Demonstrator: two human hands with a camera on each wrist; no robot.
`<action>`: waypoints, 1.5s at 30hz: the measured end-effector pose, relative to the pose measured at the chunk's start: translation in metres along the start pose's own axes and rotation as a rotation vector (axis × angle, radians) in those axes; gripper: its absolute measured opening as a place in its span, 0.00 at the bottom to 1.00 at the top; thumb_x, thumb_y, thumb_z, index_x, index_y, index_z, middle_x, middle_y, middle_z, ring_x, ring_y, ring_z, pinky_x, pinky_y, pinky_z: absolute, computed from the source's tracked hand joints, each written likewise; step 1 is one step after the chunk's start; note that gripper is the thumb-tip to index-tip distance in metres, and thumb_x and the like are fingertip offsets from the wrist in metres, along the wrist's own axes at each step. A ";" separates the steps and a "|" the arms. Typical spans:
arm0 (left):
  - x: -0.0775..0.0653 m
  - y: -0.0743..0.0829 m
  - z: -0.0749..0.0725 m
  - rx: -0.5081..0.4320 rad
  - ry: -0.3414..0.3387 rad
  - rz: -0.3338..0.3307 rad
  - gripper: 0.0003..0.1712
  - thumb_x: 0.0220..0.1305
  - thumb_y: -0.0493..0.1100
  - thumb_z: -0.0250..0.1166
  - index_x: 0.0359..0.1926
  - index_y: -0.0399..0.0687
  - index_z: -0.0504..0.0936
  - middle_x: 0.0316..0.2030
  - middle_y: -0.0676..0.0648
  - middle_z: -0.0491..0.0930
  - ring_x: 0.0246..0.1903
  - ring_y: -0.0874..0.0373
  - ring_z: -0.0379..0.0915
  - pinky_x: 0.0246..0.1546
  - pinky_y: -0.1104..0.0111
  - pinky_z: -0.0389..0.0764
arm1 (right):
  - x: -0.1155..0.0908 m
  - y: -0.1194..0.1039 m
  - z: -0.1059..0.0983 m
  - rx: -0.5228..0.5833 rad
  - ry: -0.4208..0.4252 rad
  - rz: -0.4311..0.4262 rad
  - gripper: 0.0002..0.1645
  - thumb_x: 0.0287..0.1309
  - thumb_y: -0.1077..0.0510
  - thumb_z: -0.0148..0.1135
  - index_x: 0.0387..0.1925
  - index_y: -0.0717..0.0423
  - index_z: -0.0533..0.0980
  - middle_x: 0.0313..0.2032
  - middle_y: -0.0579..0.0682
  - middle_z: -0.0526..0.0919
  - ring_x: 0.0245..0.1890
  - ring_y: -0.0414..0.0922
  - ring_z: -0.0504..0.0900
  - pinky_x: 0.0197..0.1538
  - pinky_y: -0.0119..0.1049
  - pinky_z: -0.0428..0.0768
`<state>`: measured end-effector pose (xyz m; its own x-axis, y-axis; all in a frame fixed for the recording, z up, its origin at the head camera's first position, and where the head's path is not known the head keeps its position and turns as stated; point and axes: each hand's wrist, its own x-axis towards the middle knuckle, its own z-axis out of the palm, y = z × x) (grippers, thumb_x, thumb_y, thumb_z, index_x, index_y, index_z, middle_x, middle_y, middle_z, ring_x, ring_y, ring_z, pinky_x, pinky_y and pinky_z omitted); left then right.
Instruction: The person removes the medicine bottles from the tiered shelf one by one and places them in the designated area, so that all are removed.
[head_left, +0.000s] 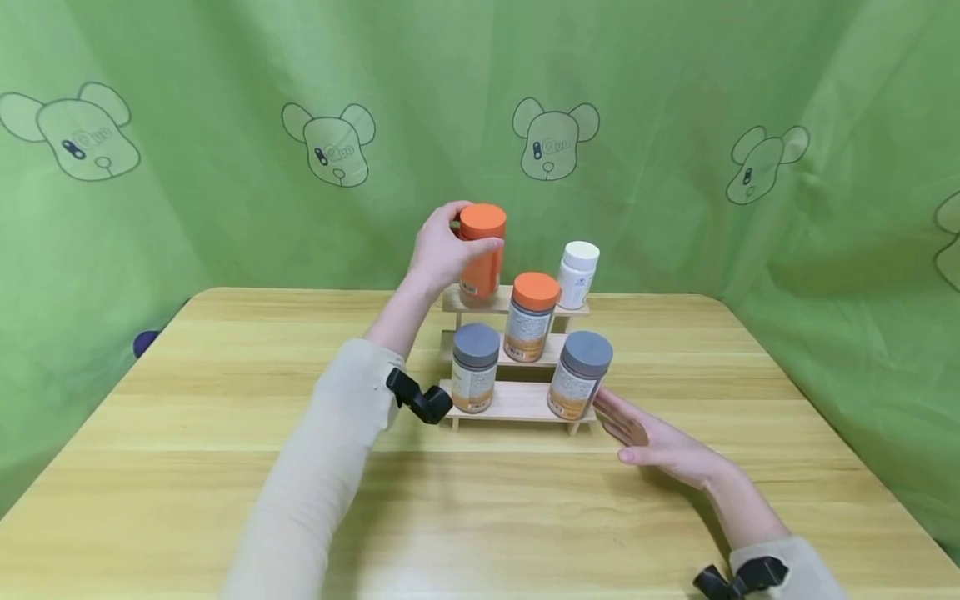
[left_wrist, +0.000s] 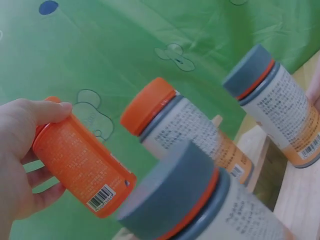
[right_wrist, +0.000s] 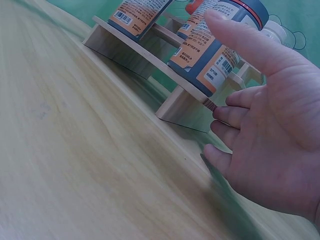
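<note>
My left hand (head_left: 441, 248) grips an all-orange bottle (head_left: 482, 271) by its upper part, thumb on the near side. The bottle's base overlaps the left end of the top tier of a three-tier wooden stand (head_left: 517, 402). Beside the stand's lower right end is my right hand (head_left: 663, 446), fingers extended and nothing held, with fingertips close to the bottom tier's end in the right wrist view. Nearest to it is a grey-capped jar (head_left: 576, 390) on the bottom tier. Another grey-capped jar (head_left: 474, 385) sits at that tier's left.
An orange-capped jar (head_left: 527, 329) occupies the middle tier. At the top tier's right stands a white bottle (head_left: 577, 282). The stand is on a wooden table (head_left: 225, 400), with a green curtain (head_left: 450, 50) hanging behind and at the sides.
</note>
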<state>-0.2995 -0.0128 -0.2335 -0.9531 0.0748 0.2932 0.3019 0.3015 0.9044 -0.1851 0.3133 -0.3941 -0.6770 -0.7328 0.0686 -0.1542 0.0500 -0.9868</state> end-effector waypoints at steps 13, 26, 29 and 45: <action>-0.004 -0.013 -0.059 0.008 0.086 0.002 0.33 0.50 0.41 0.72 0.58 0.46 0.71 0.51 0.47 0.74 0.47 0.55 0.70 0.50 0.62 0.72 | 0.002 -0.001 -0.004 -0.003 -0.003 0.031 0.52 0.62 0.62 0.54 0.69 0.64 0.27 0.67 0.67 0.24 0.65 0.63 0.30 0.63 0.24 0.50; -0.024 -0.067 -0.125 0.099 0.188 -0.093 0.33 0.52 0.43 0.69 0.59 0.42 0.69 0.54 0.42 0.72 0.50 0.51 0.67 0.53 0.57 0.69 | 0.001 -0.001 -0.003 0.011 -0.002 0.041 0.51 0.62 0.65 0.53 0.68 0.65 0.27 0.67 0.67 0.23 0.68 0.43 0.41 0.63 0.24 0.50; -0.031 -0.081 -0.136 0.124 0.210 -0.118 0.33 0.53 0.44 0.69 0.59 0.41 0.69 0.54 0.41 0.71 0.50 0.49 0.67 0.53 0.56 0.69 | 0.001 -0.001 -0.002 0.016 -0.001 0.041 0.51 0.62 0.65 0.53 0.68 0.65 0.27 0.67 0.67 0.23 0.67 0.38 0.44 0.63 0.24 0.50; -0.059 -0.138 -0.178 0.227 0.259 -0.203 0.36 0.57 0.48 0.66 0.63 0.37 0.65 0.58 0.37 0.67 0.52 0.45 0.65 0.54 0.55 0.68 | 0.001 0.001 -0.002 0.016 -0.012 0.003 0.50 0.61 0.67 0.52 0.68 0.67 0.27 0.66 0.68 0.23 0.67 0.31 0.48 0.64 0.23 0.49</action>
<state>-0.2809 -0.2286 -0.3208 -0.9475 -0.2413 0.2101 0.0679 0.4902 0.8690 -0.1872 0.3141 -0.3947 -0.6685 -0.7410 0.0639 -0.1404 0.0414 -0.9892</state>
